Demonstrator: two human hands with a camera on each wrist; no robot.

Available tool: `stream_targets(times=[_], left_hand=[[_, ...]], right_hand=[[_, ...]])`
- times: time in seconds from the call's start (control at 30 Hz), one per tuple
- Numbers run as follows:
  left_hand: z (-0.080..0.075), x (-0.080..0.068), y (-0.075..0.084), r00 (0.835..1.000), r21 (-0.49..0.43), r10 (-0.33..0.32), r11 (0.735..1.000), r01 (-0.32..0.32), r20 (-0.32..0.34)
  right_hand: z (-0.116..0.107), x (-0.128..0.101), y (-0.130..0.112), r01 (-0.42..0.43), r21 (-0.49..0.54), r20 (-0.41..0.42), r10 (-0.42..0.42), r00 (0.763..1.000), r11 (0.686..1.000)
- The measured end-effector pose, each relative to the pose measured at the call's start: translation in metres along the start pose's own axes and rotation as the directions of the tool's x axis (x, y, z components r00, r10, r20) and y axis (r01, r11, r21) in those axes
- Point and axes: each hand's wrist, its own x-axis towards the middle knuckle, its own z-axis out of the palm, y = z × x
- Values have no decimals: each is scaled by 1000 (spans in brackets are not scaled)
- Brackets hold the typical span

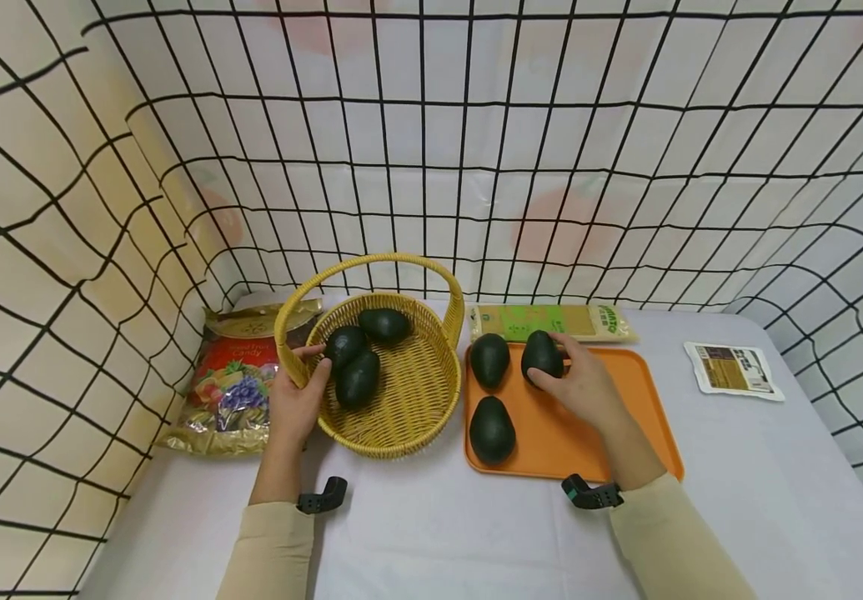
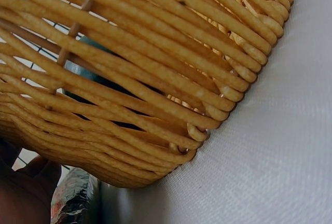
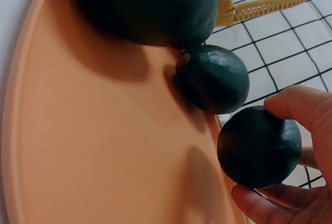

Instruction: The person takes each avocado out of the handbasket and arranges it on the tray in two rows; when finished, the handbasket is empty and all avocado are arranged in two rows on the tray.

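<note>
fingers of the right hand (image 1: 584, 385) curl round an avocado (image 1: 541, 355) over the orange tray (image 1: 626, 433). the left hand (image 1: 298, 404) holds the basket (image 1: 408, 417) rim, fingertips on another avocado (image 1: 345, 343). only the right wrist view shows the thumb-and-finger grip.

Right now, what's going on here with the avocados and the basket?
A person is working with dark avocados. The right hand grips one avocado at the orange tray, where two more lie. The left hand rests at the rim of the wicker basket, fingers by one of three avocados inside. A candy bag lies left of the basket.
</note>
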Motion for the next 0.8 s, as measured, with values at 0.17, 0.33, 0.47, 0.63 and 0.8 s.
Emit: stream_targets(times=[0.17, 0.33, 0.47, 0.63, 0.8], left_hand=[[-1, 0, 1, 1000, -1, -1, 1000, 1, 0], [-2, -1, 3, 1000, 0, 1, 1000, -1, -3], [-2, -1, 3, 1000, 3, 5, 1000, -5, -3], [-1, -2, 2, 1000, -1, 23, 1000, -23, -6], [0, -2, 3, 999, -20, 33, 999, -33, 1]], right_hand=[[4, 6, 4, -19, -2, 17, 19, 1000, 1000], [9, 10, 8, -28, 21, 34, 27, 999, 999], [10, 11, 8, -40, 35, 42, 38, 998, 999], [9, 13, 6, -61, 34, 61, 59, 996, 998], [9, 15, 8, -78, 26, 78, 76, 994, 997]])
